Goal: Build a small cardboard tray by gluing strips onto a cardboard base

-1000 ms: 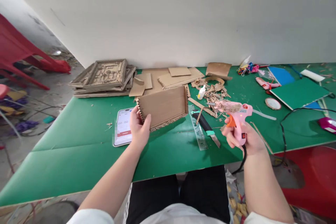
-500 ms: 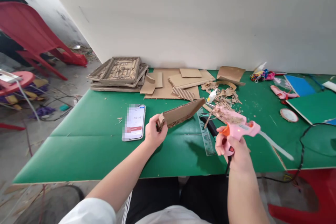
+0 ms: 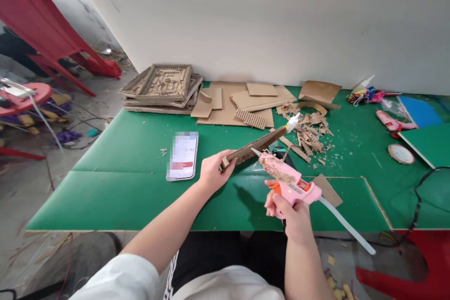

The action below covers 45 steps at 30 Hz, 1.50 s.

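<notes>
Green tabletop (image 3: 105,197) spread out below a white partition (image 3: 239,23)

Flat cardboard sheets (image 3: 213,118) lay along the back of the surface, with a stack of cardboard frames (image 3: 170,82) to their left and a heap of torn scraps (image 3: 309,136) to their right. Near the front, the left hand (image 3: 216,171) pinched one end of a cardboard panel (image 3: 259,142), thumb against fingers. The panel was held above the table, tilted and seen nearly edge-on, its far end in line with a small white bottle (image 3: 292,123).

The right hand (image 3: 291,213) was wrapped round the grip of a pink glue gun (image 3: 291,187), fingers at its orange trigger; whether they squeezed it, one could not tell. Its nozzle pointed at the panel's near side, very close, though contact was unclear. A pale glue stick (image 3: 348,225) jutted from the back. Beside the left hand lay a phone (image 3: 183,157), its screen partly blurred. A roll of tape (image 3: 401,153) lay well to the right.
</notes>
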{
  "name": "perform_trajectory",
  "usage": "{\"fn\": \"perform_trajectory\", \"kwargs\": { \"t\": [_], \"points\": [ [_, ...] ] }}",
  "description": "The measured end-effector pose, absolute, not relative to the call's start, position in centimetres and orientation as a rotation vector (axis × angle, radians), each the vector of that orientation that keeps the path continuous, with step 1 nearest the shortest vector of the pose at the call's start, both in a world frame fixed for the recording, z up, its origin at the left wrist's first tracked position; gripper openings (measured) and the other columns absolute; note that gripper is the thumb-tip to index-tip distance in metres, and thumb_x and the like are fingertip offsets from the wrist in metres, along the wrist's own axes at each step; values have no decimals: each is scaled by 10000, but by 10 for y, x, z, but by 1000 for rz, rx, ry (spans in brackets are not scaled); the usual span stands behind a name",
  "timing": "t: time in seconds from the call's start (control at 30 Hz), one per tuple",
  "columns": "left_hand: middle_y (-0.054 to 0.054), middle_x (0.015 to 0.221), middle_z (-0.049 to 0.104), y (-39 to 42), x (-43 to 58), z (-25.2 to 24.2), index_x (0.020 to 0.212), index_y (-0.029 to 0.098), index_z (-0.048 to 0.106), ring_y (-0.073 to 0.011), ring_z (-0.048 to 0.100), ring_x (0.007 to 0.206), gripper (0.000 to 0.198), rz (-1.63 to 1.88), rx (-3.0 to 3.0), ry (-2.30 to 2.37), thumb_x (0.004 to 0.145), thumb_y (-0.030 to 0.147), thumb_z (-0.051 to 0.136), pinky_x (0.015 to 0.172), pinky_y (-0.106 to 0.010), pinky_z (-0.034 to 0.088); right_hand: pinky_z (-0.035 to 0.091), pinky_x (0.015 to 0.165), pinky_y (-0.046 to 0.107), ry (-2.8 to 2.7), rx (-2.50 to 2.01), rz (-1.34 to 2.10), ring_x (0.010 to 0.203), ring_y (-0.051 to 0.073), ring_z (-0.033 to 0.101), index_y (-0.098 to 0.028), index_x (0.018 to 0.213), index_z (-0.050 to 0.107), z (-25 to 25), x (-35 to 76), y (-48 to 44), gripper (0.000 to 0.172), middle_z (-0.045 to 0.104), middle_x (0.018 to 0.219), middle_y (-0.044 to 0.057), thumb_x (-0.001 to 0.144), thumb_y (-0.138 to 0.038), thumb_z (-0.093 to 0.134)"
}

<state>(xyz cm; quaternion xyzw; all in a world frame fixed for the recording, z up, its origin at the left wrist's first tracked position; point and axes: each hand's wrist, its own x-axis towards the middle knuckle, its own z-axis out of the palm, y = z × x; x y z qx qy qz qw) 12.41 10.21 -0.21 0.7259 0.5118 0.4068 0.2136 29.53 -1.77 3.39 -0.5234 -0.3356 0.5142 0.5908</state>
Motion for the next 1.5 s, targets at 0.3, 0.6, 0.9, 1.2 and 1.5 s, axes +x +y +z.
{"fn": "perform_trajectory", "kwargs": {
  "t": [0.3,0.6,0.9,1.2,1.5],
  "points": [
    [-21,832,727,102,123,-4,1090,212,605,-119,639,606,316,1188,2122,1310,807,345,556,602,-204,499,471,469,274,-816,-1439,991,473,118,523,-194,895,681,38,289,-19,261,633,620,4,707,-373,699],
    [-30,931,729,100,122,-3,1143,212,560,-138,692,764,351,1201,2094,1273,807,314,580,697,-212,525,502,529,314,-1055,-1537,790,533,153,562,-208,759,643,30,291,-21,227,634,672,33,770,-434,648],
    [-7,851,741,104,124,-2,1081,201,589,-107,687,661,267,1369,2263,1137,822,259,558,633,-188,543,500,527,268,-1159,-1499,760,527,130,574,-200,783,628,30,288,-25,217,622,655,12,808,-414,607],
    [-11,760,736,105,127,-3,906,174,646,-101,678,610,118,1471,2370,1034,821,166,564,592,-169,531,504,502,251,-1269,-1505,739,519,125,574,-200,740,600,27,288,-28,220,652,676,28,825,-402,589],
    [-43,915,743,105,122,-4,1045,183,635,-129,708,782,264,1605,2512,1031,804,114,552,719,-201,567,509,531,245,-1313,-1470,750,542,123,594,-206,738,598,28,288,-31,188,668,697,21,837,-365,584]
  ]
}}
